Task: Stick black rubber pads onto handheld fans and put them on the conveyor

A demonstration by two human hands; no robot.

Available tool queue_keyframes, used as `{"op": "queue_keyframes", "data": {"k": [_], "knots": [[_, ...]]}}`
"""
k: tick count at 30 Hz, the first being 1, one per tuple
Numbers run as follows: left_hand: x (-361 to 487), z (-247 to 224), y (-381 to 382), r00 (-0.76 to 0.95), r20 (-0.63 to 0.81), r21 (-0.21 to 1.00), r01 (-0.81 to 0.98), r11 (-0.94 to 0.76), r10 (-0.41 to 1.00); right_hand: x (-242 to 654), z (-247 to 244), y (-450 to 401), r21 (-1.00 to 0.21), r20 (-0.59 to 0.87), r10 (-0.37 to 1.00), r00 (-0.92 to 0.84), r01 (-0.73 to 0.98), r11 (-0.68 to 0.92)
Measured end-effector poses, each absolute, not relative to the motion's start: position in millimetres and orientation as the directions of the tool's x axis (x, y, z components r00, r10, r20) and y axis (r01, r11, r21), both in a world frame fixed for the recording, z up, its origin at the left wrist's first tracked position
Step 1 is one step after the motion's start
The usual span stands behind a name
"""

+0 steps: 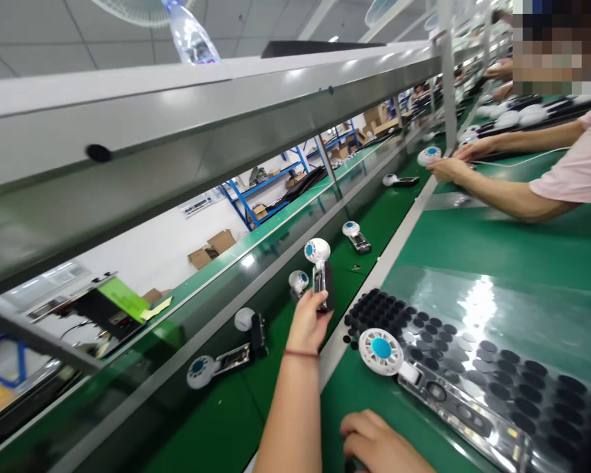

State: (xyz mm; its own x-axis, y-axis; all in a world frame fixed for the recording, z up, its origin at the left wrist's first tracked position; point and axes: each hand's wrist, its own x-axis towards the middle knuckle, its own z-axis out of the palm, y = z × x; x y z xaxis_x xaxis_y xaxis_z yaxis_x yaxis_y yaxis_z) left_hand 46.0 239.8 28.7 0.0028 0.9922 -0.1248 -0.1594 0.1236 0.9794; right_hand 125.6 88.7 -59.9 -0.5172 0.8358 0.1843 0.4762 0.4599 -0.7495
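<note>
My left hand [309, 322] reaches over the green conveyor belt [177, 433], closed round the dark handle of a white round-headed device [318, 251] with a blue centre. Just behind it on the belt lies a similar device [299, 281], partly hidden. Low in the view, my right hand [381, 443] is over the green work surface with its fingers curled; a small dark thing shows under them, too hidden to name. Beyond that hand lies a larger-looking device [381, 351] with a blue disc and a clear, open-looking handle, resting on a sheet of black round pads [487, 368].
More devices lie along the belt, including one at the left [201, 372] and one farther up [352, 230]. A metal rail [398, 249] divides belt and work surface. At the right, a co-worker's hands [450, 167] hold another device. A metal beam [201, 125] crosses overhead.
</note>
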Motion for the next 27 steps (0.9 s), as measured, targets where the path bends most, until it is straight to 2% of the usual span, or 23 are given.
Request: {"op": "queue_keyframes", "data": {"k": [2,4,10,12,14,18,24,27], "knots": [[38,36,187,-0.044,-0.051,0.936,-0.349,0.033,0.998,126,-52,86,-0.762,0.170,0.861,-0.479,0.490,0.423],[27,40,139,-0.089,-0.064,0.886,-0.464,0.015,0.994,126,-45,85,-0.770,0.156,0.884,-0.442,0.506,0.389],[-2,20,51,-0.182,-0.340,0.796,-0.578,0.179,0.923,123,-41,82,-0.744,0.145,0.889,-0.434,0.545,0.387],[0,5,39,-0.204,-0.437,0.753,-0.616,0.231,0.876,123,-41,81,-0.729,0.148,0.890,-0.431,0.561,0.392],[6,-9,32,-0.260,-0.469,0.733,-0.647,0.209,0.844,121,-39,78,-0.710,0.143,0.893,-0.427,0.584,0.393],[14,-30,28,-0.361,-0.411,0.743,-0.665,0.078,0.837,117,-34,76,-0.669,0.123,0.892,-0.435,0.627,0.398],[12,-42,27,-0.301,-0.424,0.671,-0.737,0.073,0.854,121,-33,79,-0.665,0.104,0.902,-0.418,0.646,0.376],[13,-41,26,-0.327,-0.419,0.691,-0.720,0.063,0.847,127,-36,79,-0.687,0.110,0.889,-0.445,0.612,0.391]]}}
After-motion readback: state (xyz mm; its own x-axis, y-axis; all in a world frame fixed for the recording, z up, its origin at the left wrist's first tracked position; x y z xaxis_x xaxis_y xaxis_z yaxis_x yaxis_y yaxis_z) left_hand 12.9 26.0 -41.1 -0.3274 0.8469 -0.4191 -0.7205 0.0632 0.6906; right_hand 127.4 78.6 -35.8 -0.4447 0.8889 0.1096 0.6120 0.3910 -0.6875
